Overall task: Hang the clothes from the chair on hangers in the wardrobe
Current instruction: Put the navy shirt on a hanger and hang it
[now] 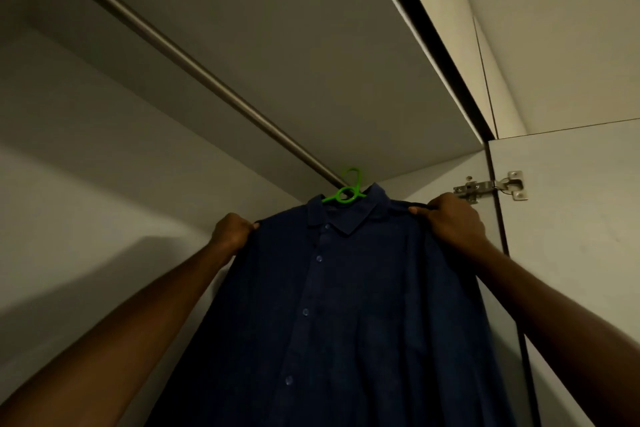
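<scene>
The step in hand looks like the hanging itself: a navy button-up shirt (pixel 346 305) sits on a green plastic hanger (pixel 347 189), and the hanger's hook is up at the right end of the metal wardrobe rail (pixel 180 55), close to the wardrobe's side wall. Whether the hook is fully over the rail or only touching it cannot be told, since the collar hides the join.

Both hands are clamped on the shirt, one to each side of the hanger. The left hand (pixel 232 230) pinches the shoulder seam left of the hanger; the right hand (pixel 450 218) grips the opposite shoulder, just below the door hinge (pixel 491 185).

The next move probably calls for confirming that the hook is seated, squaring the shoulders over the hanger's arms, then letting go gently so the shirt does not slide off.

The shirt is dark blue with a folded collar and a row of pale buttons down the placket, at least partly fastened. It drapes straight down from the hanger, the fabric fairly smooth, with what seems a chest pocket.
</scene>
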`<act>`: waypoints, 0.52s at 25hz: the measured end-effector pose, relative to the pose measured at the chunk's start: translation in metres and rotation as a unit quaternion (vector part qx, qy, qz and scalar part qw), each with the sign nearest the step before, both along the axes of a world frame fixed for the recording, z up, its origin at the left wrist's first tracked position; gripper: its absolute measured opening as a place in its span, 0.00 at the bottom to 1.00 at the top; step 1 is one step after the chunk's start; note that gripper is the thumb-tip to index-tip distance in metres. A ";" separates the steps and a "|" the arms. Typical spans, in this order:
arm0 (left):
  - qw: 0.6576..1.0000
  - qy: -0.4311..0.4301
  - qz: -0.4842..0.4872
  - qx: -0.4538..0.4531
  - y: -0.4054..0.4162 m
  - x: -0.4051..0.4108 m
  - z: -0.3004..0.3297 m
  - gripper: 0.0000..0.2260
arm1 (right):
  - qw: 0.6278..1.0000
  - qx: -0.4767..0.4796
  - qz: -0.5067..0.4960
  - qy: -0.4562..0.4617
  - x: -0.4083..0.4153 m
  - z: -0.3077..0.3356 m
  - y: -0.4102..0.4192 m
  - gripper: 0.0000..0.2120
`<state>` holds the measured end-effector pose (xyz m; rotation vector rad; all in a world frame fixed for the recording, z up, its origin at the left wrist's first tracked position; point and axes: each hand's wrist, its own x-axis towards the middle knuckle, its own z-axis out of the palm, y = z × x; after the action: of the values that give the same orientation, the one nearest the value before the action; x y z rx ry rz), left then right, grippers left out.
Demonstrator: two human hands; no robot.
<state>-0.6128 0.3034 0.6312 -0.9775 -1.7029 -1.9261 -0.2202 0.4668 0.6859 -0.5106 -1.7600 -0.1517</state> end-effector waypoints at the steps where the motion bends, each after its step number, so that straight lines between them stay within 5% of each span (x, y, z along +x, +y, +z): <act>1: 1.000 0.003 0.002 0.004 0.004 -0.004 0.003 0.18 | 1.000 -0.002 -0.003 -0.003 -0.003 0.005 -0.002 0.23; 13: 0.998 0.007 0.027 -0.062 0.014 -0.026 -0.037 0.21 | 0.997 -0.066 0.005 -0.026 -0.014 -0.003 -0.003 0.24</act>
<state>-0.6391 0.3174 0.5941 -0.9760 -1.8404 -1.7947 -0.2345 0.4634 0.6831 -0.5982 -1.8315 -0.0420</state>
